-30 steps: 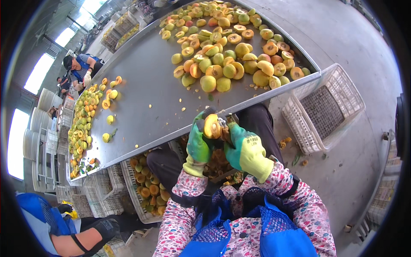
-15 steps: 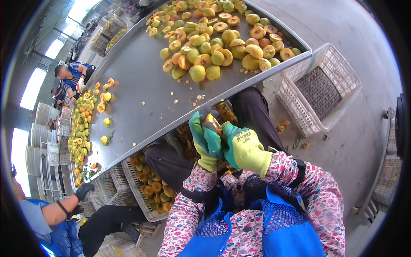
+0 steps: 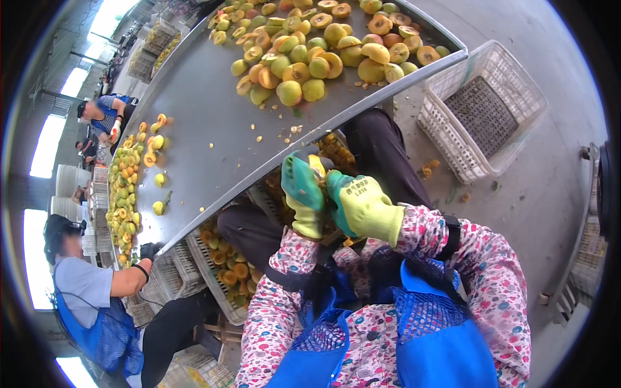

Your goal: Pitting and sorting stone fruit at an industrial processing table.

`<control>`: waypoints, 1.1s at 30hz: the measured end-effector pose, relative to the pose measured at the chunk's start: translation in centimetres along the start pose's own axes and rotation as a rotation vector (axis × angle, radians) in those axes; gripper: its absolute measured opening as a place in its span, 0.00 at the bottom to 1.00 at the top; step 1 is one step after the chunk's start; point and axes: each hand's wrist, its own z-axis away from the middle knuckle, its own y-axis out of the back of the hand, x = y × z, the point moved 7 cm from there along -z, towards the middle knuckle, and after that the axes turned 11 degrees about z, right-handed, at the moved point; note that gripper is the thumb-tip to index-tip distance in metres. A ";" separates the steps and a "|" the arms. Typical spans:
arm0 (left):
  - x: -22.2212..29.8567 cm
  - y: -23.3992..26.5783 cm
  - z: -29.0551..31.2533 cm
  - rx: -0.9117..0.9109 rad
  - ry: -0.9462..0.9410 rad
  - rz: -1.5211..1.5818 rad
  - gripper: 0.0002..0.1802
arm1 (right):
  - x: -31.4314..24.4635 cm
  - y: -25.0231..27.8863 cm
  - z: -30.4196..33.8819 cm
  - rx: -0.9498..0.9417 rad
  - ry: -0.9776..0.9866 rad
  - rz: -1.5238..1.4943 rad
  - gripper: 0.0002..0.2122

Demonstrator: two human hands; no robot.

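Note:
Gloved in yellow-green with green palms, my left hand [image 3: 303, 191] is closed around a piece of yellow stone fruit [image 3: 316, 165]. My right hand [image 3: 365, 207], in a matching glove, is curled closed against it; whatever its fingers hold is hidden. Both hands meet above my lap, just off the near edge of a metal table [image 3: 200, 139]. On that table lies a heap of green-orange stone fruit [image 3: 289, 92], many of them cut in half. Below my hands, orange fruit pieces [image 3: 337, 152] show between my knees.
An open white plastic crate [image 3: 446, 139] stands on the floor at the right. Another crate [image 3: 236, 313] with fruit halves sits left of my knee. A co-worker in a blue vest [image 3: 97, 304] sits at the left, and another person [image 3: 107, 116] works across the table.
My hands have shifted slightly left and up, still together at the fruit. The co-worker at the left has come further into view, a gloved hand now at the table's corner.

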 end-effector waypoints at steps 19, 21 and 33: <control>-0.9 -1.5 -1.7 -0.629 -0.093 -0.156 0.15 | 0.9 -0.8 1.7 0.006 0.040 0.005 0.12; 0.5 -1.4 -1.7 -0.632 -0.063 0.020 0.19 | 0.9 -1.0 1.9 -0.048 -0.049 -0.123 0.13; 0.7 -0.5 0.5 -0.368 -0.014 0.091 0.12 | 0.1 -0.2 3.2 -0.462 -0.214 -0.464 0.14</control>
